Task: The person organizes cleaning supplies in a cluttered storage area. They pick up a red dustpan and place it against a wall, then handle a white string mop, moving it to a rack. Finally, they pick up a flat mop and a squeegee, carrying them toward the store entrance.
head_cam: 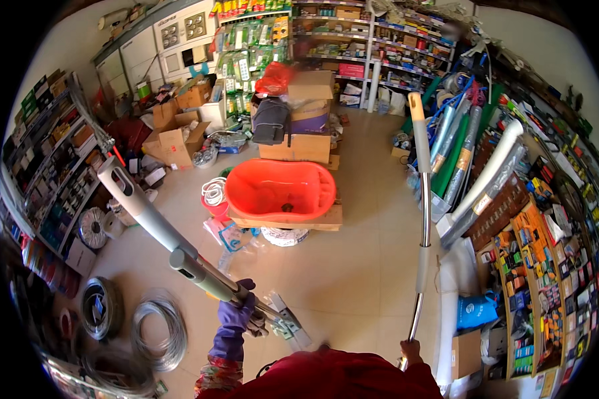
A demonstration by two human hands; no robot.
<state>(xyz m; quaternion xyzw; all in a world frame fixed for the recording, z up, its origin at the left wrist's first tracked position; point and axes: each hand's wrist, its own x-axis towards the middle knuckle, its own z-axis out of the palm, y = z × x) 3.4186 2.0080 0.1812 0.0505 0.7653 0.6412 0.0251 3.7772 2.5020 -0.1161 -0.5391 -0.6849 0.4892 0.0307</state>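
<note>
My left hand, in a purple glove with a flowered sleeve, grips several long poles at lower centre. Two of them, a pale grey pole and a greenish-grey pole, have slotted hanging ends and slant up to the left. Near their lower end lies a flat mop head on the floor; whether they join is unclear. A crumpled grey-brown cloth or glove hangs beside this hand. My bare right hand is closed around the lower part of an upright chrome-and-grey pole, which has a beige upper end.
Ahead, a red plastic tub rests on cardboard, with stacked boxes behind. Wire coils lie on the floor at left. Wrapped rolls lean at right. Stocked shelves line the room; a blue bag stands near my right.
</note>
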